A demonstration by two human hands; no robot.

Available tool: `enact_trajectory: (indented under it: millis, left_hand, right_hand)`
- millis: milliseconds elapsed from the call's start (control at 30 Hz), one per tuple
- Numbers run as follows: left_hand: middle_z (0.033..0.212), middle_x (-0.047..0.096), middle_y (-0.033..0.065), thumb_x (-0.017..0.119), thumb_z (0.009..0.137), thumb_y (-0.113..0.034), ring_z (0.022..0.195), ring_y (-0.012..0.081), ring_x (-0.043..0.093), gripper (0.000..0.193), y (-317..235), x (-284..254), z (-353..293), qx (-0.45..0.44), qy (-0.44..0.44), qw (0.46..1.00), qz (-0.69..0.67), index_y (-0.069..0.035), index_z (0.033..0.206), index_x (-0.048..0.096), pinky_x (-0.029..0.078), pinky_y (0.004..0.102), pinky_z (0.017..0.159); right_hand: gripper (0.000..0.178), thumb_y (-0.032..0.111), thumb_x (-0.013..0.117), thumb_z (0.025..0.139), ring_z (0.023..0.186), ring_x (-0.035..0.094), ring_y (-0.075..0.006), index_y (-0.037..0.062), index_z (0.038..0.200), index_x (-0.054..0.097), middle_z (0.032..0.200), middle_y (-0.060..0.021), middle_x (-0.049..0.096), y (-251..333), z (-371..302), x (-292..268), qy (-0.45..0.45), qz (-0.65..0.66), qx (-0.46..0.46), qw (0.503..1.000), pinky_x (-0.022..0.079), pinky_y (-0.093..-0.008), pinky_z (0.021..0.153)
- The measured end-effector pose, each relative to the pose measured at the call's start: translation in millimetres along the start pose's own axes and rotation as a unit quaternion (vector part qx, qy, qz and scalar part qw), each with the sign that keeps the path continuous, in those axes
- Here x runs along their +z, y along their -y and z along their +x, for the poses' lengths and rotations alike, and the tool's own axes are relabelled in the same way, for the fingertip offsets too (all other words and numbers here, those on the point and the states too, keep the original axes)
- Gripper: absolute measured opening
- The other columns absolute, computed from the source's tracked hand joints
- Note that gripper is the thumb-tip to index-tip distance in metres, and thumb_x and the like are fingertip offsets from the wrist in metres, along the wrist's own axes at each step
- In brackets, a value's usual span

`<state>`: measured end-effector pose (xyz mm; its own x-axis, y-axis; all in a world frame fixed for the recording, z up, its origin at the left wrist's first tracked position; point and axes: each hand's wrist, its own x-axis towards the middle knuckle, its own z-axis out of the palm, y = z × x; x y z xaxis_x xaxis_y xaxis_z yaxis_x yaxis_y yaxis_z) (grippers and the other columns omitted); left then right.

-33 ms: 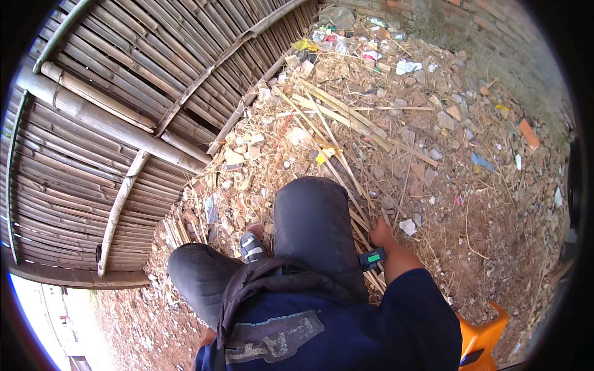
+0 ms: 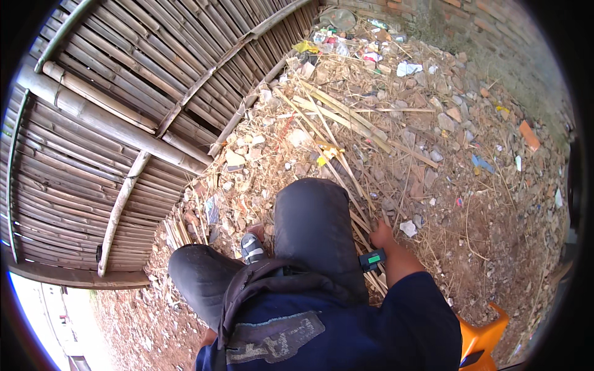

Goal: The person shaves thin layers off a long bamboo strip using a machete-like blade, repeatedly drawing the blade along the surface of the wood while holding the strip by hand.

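Note:
My right hand (image 2: 382, 235) is low beside my right knee, its fingers curled round the end of a thin bamboo strip (image 2: 356, 179); my own arm partly hides the grip. A green-screened device (image 2: 372, 260) is strapped at that wrist. More split bamboo strips (image 2: 346, 114) lie loosely crossed on the ground ahead, and others pass under my right thigh. A yellow scrap (image 2: 329, 153) lies among them. My left hand does not show; only a bit of skin appears by my left side at the lower edge.
A bamboo-slat wall (image 2: 124, 117) with pole braces stands on the left. Stones, straw and litter cover the ground, with plastic rubbish (image 2: 337, 44) heaped at the far end. A brick wall (image 2: 495, 28) rises behind. An orange plastic chair (image 2: 482, 337) is at my lower right.

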<state>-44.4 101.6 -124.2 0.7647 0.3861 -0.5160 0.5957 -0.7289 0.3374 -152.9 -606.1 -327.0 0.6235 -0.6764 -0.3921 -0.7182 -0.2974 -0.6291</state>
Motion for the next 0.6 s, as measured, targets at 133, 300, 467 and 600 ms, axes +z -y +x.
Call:
enact_trajectory:
  millis: [133,300,467,600]
  left_hand:
    - [0.096,0.063,0.0117,0.061,0.097,-0.04,0.082,0.0245,0.059,0.043,-7.8,3.3,4.7,0.009,0.007,1.0,-0.003,-0.002,0.118,0.064,0.045,0.04,0.066]
    - [0.09,0.065,0.0097,0.061,0.098,-0.04,0.076,0.0227,0.06,0.041,-12.9,10.4,11.2,0.024,0.017,0.999,-0.012,-0.002,0.114,0.066,0.046,0.0396,0.061]
    - [0.085,0.066,0.0077,0.061,0.098,-0.039,0.07,0.0209,0.062,0.039,-17.0,11.7,28.8,0.09,0.042,0.995,-0.028,-0.003,0.111,0.068,0.047,0.0392,0.055]
    - [0.08,0.065,0.0042,0.058,0.101,-0.036,0.065,0.0164,0.059,0.035,-31.3,-7.7,58.2,0.126,-0.04,0.967,-0.217,-0.003,0.108,0.069,0.046,0.0348,0.051]
  right_hand:
    - [0.058,0.021,0.074,0.074,0.107,0.068,-0.045,0.0022,0.127,0.063,0.11,-0.0285,0.071,-7.2,-17.5,-10.2,-0.073,0.054,-0.011,0.996,0.053,-0.05,0.093]
    - [0.05,0.019,0.074,0.075,0.098,0.069,-0.0445,0.005,0.123,0.066,0.101,-0.0258,0.072,18.9,-42.5,-57.9,-0.137,0.025,-0.004,0.99,0.055,-0.0508,0.086]
    - [0.042,0.014,0.075,0.077,0.09,0.07,-0.045,0.0051,0.117,0.068,0.092,-0.025,0.072,22.7,-48.6,-101.7,-0.242,0.042,-0.05,0.968,0.055,-0.0493,0.076]
    - [0.037,0.009,0.077,0.078,0.084,0.072,-0.0395,0.003,0.113,0.068,0.088,-0.0217,0.072,42.5,-49.7,-142.5,-0.296,0.043,-0.14,0.944,0.055,-0.0447,0.074]
